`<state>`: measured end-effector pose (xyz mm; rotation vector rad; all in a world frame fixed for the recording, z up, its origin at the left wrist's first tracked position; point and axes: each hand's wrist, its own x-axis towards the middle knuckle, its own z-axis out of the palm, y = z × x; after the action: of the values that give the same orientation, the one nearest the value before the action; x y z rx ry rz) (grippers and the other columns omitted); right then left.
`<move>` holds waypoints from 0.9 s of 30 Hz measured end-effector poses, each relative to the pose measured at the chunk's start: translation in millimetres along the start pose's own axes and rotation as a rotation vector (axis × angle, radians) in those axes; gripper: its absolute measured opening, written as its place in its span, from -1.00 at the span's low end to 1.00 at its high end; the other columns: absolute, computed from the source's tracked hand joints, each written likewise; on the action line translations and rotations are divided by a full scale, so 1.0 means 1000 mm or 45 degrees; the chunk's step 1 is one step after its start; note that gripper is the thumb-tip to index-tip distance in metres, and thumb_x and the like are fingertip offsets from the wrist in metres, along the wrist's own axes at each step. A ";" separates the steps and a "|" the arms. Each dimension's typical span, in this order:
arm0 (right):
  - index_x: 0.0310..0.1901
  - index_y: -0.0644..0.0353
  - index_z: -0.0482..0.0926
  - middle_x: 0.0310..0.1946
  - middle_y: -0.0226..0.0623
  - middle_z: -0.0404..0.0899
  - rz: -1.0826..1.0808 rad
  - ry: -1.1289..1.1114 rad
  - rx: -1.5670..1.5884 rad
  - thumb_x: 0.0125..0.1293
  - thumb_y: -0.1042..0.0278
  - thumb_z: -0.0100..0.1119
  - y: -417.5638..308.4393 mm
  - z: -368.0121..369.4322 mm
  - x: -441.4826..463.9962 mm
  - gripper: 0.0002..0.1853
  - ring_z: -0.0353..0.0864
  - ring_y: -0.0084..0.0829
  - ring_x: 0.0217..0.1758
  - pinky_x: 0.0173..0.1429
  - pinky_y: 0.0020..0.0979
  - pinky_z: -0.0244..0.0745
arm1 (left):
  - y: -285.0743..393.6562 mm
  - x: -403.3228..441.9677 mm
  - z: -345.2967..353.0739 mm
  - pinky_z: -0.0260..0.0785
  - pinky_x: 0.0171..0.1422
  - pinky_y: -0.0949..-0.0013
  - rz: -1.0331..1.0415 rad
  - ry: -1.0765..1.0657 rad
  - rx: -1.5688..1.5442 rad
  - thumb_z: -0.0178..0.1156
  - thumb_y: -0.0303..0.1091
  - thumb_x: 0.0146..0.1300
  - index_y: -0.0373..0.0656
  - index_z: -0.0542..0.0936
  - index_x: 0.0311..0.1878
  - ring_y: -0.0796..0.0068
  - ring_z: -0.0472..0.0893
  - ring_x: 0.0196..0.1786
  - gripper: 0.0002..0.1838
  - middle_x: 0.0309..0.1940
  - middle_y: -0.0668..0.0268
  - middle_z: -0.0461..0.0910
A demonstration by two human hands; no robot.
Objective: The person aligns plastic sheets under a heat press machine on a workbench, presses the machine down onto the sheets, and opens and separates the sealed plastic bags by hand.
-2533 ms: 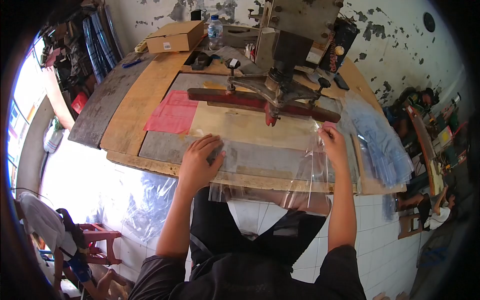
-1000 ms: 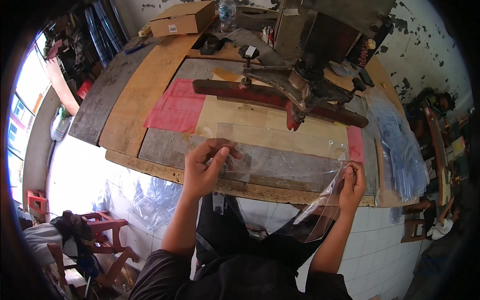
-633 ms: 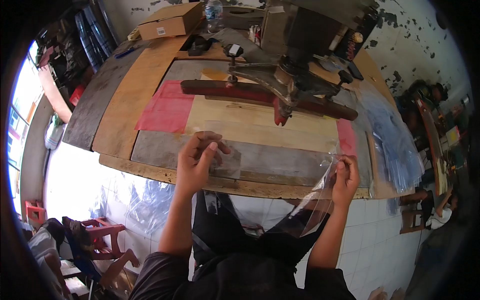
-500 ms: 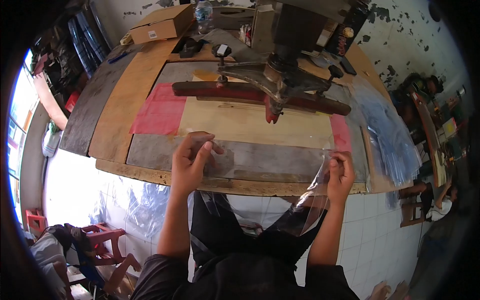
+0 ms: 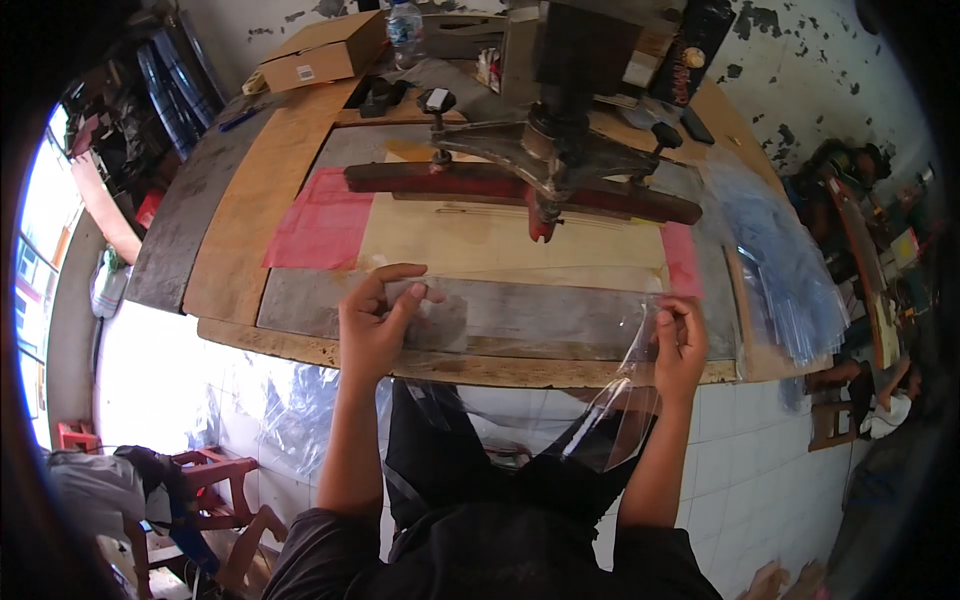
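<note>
A clear plastic sheet [image 5: 600, 400] stretches between my two hands over the front edge of the worktable, its lower part hanging above my lap. My left hand [image 5: 378, 315] pinches its left side, thumb toward the index finger. At the upper right corner, my right hand [image 5: 681, 340] is closed on the sheet. Beyond my hands lies a pale yellow panel [image 5: 500, 240], with pink pieces [image 5: 318, 220] at its sides. Above that panel hangs the press's dark red bar [image 5: 440, 181], held on a metal bracket [image 5: 545, 150].
A pile of clear plastic sheets [image 5: 785, 265] lies on the table's right side. At the back stand a cardboard box [image 5: 320, 50] and a water bottle [image 5: 405, 35]. Other people sit at the left [image 5: 95, 500] and right [image 5: 885, 405]. More plastic [image 5: 300, 410] lies below the table's front left.
Both hands keep hold of the plastic sheet and have barely moved. The sheet's upper edge looks slightly straighter across the panel, and the view has shifted a little.
</note>
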<state>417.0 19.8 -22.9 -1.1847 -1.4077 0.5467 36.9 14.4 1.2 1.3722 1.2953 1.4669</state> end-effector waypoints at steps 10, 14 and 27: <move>0.02 0.27 0.62 -0.08 -0.41 0.58 0.080 -0.017 -0.033 0.61 0.29 0.24 0.001 0.000 0.002 -0.80 0.48 -0.65 -0.33 -0.24 -0.56 0.42 | -0.002 -0.001 0.005 0.59 -0.20 0.50 0.014 0.085 -0.241 0.35 -0.48 0.49 -0.33 0.60 0.07 0.55 0.78 -0.19 -0.80 -0.21 0.13 0.83; 0.02 0.26 0.63 -0.08 -0.42 0.58 0.074 -0.014 -0.019 0.62 0.28 0.24 0.003 0.001 0.003 -0.80 0.48 -0.65 -0.33 -0.24 -0.57 0.42 | -0.005 -0.001 0.001 0.62 -0.19 0.48 -0.015 0.021 -0.188 0.36 -0.47 0.48 -0.35 0.61 0.09 0.51 0.80 -0.15 -0.77 -0.19 0.13 0.83; 0.04 0.25 0.66 -0.18 -0.54 0.57 0.059 0.003 -0.089 0.64 0.22 0.22 -0.001 0.002 0.001 -0.76 0.38 -0.75 -0.31 -0.25 -0.63 0.29 | -0.002 -0.001 -0.007 0.55 -0.29 0.50 -0.124 -0.168 -0.307 0.43 -0.33 0.44 -0.30 0.64 0.12 0.61 0.67 -0.39 -0.68 -0.23 0.16 0.81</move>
<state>415.2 20.9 -22.2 -1.2765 -1.4098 0.5318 30.4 13.1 -0.4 1.2090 1.0505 1.3920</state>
